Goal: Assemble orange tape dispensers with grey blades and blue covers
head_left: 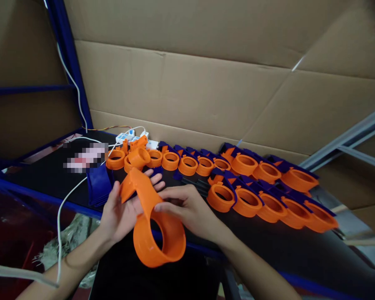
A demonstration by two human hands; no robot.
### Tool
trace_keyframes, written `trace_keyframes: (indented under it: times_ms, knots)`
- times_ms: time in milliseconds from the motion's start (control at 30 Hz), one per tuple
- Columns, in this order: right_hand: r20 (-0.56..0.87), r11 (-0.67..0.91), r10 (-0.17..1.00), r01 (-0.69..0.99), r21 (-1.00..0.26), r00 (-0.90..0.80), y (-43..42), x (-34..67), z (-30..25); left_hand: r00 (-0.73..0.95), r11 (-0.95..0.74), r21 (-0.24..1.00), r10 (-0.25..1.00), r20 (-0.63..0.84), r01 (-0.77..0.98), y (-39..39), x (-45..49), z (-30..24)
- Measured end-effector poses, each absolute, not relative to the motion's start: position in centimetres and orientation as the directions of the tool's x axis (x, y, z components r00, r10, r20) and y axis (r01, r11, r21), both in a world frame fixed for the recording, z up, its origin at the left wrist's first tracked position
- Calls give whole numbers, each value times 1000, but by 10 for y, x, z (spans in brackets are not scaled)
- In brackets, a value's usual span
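Note:
Both my hands hold one orange plastic part (158, 233), a wide ring with a flat angled tab rising from it. My left hand (120, 210) cups the tab end from below, fingers curled around it. My right hand (187, 206) grips the ring's upper rim from the right, thumb and fingers pinched on it. The part hangs over the black table's front edge (268, 246). Behind it, rows of orange rings fitted with dark blue pieces (262, 200) lie on the table.
A stack of dark blue pieces (98, 185) sits left of my left hand. A white power strip (129, 136) with cables lies at the back. Cardboard sheets (190, 83) wall the rear. Blue shelf frame (67, 54) rises at left.

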State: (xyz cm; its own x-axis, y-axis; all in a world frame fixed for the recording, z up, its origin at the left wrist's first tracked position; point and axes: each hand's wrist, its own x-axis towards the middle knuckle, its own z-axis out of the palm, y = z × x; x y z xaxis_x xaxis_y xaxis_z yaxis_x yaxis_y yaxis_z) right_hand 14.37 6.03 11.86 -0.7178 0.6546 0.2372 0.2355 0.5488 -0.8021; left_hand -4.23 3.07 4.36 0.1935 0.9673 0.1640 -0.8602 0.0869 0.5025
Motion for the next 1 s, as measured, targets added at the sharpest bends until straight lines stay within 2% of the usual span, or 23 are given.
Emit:
trace_keyframes:
  times_ms: [100, 167, 200, 267, 333, 400, 500, 600, 800, 1000]
  knots:
    - [44, 346, 650, 244, -906, -759, 78, 144, 118, 132, 67, 434, 984, 122, -898, 34, -53, 45]
    - [0, 275, 693, 265, -924, -721, 94, 139, 112, 90, 23, 383, 983, 159, -923, 34, -60, 49]
    - [11, 285, 726, 287, -914, -688, 101, 135, 109, 96, 15, 365, 974, 206, -931, 34, -61, 51]
    - [80, 410, 748, 364, -836, -659, 114, 120, 103, 210, 89, 385, 935, 286, -918, 30, -58, 54]
    - [115, 566, 695, 441, -696, -710, 122, 97, 99, 375, 203, 442, 860, 347, -874, 25, -49, 53]
    - [62, 634, 659, 508, -583, -750, 125, 69, 97, 474, 266, 472, 783, 403, -841, 18, -38, 48]
    - [21, 673, 675, 603, -428, -738, 128, 26, 95, 553, 327, 517, 745, 374, -791, 13, -28, 38]
    - [20, 692, 691, 654, -305, -722, 132, -4, 91, 541, 329, 507, 762, 355, -796, 13, -27, 32]
    - [2, 695, 684, 650, -307, -730, 142, -20, 82, 610, 361, 581, 727, 315, -730, 18, -31, 31]
    - [107, 700, 687, 615, -364, -719, 147, -11, 91, 623, 423, 532, 730, 280, -734, 18, -35, 34]
